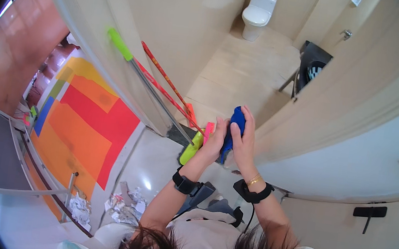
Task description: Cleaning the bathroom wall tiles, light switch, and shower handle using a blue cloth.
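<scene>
Cloth [237, 122], blue and bunched into a narrow bundle, is held in the air between the two palms, over the floor [139, 164] and in front of the doorway's dark threshold [174, 134]. Its long axis runs nearly in line with the forearms, the upper end reaching to the right hand's fingertips and the lower end tapering down toward the wrists. Nearer to it is the right hand [245, 144]: its grip is clamped on the cloth, thumb across the near face and fingers behind the far edge, so the cloth lies just left of that palm. On the other side the left hand [215, 141] has its grip spread flat, fingers straight, palm turned toward the cloth's left side; whether it presses there or only faces it, I cannot tell. Left of the hands, near the threshold's left end, a green-headed broom [192, 149] leans with its handle slanting away to the upper left, a pink brush [209, 130] close beside its head.
</scene>
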Action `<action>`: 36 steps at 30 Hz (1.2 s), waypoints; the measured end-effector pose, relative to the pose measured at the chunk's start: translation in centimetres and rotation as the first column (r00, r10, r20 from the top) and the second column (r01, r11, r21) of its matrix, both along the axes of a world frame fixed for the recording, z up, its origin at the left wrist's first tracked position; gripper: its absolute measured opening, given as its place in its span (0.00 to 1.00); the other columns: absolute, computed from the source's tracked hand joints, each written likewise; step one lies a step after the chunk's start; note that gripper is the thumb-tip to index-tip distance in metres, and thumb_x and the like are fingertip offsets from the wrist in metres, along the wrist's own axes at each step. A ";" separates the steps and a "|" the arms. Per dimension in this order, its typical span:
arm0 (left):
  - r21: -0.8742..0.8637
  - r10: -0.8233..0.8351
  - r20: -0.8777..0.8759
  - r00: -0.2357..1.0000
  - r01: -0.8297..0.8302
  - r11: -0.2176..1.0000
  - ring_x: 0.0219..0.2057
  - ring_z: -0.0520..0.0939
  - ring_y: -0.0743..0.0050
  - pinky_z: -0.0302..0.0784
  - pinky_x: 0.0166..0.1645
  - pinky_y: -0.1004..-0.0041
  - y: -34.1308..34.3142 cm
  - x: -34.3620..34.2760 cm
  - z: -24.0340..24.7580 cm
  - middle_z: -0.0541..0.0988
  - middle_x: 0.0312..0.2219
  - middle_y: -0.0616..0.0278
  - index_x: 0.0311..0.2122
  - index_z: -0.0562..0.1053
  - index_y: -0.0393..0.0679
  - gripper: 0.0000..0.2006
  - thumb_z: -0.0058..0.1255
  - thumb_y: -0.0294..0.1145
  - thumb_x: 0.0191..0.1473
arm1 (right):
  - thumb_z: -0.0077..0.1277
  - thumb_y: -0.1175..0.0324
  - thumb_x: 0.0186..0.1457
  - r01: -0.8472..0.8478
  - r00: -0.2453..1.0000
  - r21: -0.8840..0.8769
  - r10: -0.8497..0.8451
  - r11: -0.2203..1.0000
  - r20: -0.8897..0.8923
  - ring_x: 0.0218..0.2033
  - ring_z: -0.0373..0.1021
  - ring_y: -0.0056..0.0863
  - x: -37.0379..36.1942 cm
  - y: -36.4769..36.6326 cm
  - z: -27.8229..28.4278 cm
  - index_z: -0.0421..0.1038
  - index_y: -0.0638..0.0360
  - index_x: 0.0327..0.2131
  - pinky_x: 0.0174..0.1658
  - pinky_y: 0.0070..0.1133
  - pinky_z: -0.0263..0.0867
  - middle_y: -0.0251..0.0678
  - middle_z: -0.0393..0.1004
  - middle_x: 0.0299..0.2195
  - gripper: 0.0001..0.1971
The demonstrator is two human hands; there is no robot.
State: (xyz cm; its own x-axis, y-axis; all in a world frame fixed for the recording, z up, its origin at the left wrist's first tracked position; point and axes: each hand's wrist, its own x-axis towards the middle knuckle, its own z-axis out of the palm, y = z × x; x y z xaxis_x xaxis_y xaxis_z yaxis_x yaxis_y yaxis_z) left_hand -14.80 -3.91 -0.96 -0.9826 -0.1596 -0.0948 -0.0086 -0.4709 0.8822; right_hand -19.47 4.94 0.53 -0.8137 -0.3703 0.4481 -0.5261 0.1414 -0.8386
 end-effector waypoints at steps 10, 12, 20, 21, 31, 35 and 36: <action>-0.348 -0.020 0.248 0.968 0.108 0.931 0.40 0.70 0.77 0.62 0.45 0.77 -17.0 1.2 -3.9 0.72 0.35 0.61 0.44 0.66 0.37 0.26 0.35 0.53 0.54 | 0.41 0.74 0.50 -0.068 0.903 -0.131 0.117 0.989 0.413 0.33 0.65 0.20 -0.2 -14.6 -4.7 0.63 0.59 0.47 0.37 0.16 0.63 0.36 0.69 0.35 0.18; -0.313 0.010 0.264 0.964 0.076 0.947 0.39 0.70 0.78 0.62 0.44 0.77 -18.8 1.4 -3.8 0.72 0.35 0.62 0.44 0.66 0.39 0.25 0.36 0.52 0.54 | 0.41 0.73 0.50 -0.037 0.890 -0.135 0.093 0.990 0.445 0.30 0.65 0.19 -0.5 -16.5 -5.6 0.64 0.60 0.44 0.34 0.16 0.63 0.34 0.69 0.32 0.15; -0.569 0.743 0.332 0.582 -0.505 0.650 0.44 0.66 0.71 0.62 0.46 0.74 -30.1 -0.4 -7.7 0.66 0.43 0.59 0.50 0.57 0.37 0.28 0.52 0.39 0.47 | 0.48 0.56 0.47 -0.062 0.934 0.215 -0.020 0.975 0.357 0.22 0.69 0.32 -3.8 -25.5 -7.1 0.70 0.58 0.27 0.26 0.25 0.63 0.39 0.70 0.17 0.14; -0.575 0.745 0.328 0.581 -0.503 0.645 0.44 0.66 0.71 0.62 0.46 0.74 -30.7 -1.1 -8.0 0.66 0.43 0.59 0.50 0.57 0.37 0.28 0.52 0.39 0.47 | 0.49 0.56 0.46 -0.090 0.946 0.233 0.010 0.968 0.323 0.22 0.69 0.34 -4.7 -26.7 -7.3 0.70 0.58 0.27 0.27 0.26 0.63 0.40 0.71 0.18 0.14; -0.468 0.852 0.025 0.524 -0.746 0.473 0.40 0.69 0.71 0.63 0.47 0.74 -31.7 -4.8 -8.7 0.69 0.37 0.56 0.45 0.60 0.32 0.20 0.50 0.30 0.49 | 0.51 0.66 0.42 -0.438 0.891 0.434 0.444 0.787 0.094 0.38 0.66 0.40 -10.0 -34.3 -11.9 0.61 0.59 0.46 0.39 0.29 0.64 0.45 0.69 0.37 0.24; -0.489 0.802 0.017 0.597 -0.695 0.527 0.36 0.70 0.73 0.64 0.44 0.74 -32.0 -6.2 -9.1 0.70 0.33 0.59 0.39 0.63 0.34 0.14 0.49 0.29 0.49 | 0.51 0.66 0.42 -0.527 0.846 0.403 0.509 0.749 0.160 0.35 0.68 0.38 -11.8 -35.9 -12.7 0.63 0.60 0.41 0.37 0.29 0.64 0.44 0.70 0.35 0.20; -0.493 0.808 0.017 0.588 -0.699 0.519 0.36 0.70 0.73 0.64 0.44 0.74 -32.0 -6.4 -9.1 0.70 0.33 0.59 0.39 0.63 0.34 0.14 0.49 0.29 0.49 | 0.52 0.66 0.42 -0.495 0.869 0.398 0.440 0.772 0.228 0.34 0.69 0.38 -12.6 -36.5 -12.7 0.63 0.60 0.41 0.36 0.29 0.64 0.43 0.71 0.33 0.20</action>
State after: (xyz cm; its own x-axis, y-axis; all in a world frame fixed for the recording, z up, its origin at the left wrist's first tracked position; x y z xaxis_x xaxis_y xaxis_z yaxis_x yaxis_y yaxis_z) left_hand -21.18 -35.95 -10.08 -0.4282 -0.9035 -0.0207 -0.0353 -0.0061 0.9994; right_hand -32.04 -31.53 -12.13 -0.5237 -0.8494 0.0655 -0.5264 0.2622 -0.8088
